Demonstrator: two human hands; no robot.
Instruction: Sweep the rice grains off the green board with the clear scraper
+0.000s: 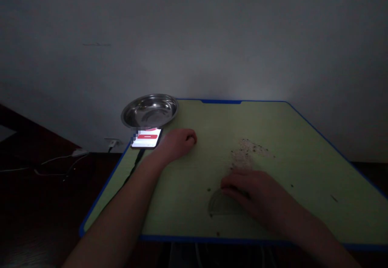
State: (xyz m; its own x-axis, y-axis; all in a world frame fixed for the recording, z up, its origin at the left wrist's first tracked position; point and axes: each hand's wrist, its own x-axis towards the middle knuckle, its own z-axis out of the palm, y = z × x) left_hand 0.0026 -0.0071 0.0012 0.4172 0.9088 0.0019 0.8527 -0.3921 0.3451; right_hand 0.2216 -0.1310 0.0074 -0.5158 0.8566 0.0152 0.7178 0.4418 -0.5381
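A hand could cross the table (281,124) at far right — leftward, the bowl (150,114), phone (147,139) and left hand (178,143) obstruct.

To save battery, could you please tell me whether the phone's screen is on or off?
On: the phone beside the metal bowl glows white and red.

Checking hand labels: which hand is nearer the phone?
Left. The left hand is beside the phone, to its right; the right hand is much farther right and closer to the camera, by the scattered bits.
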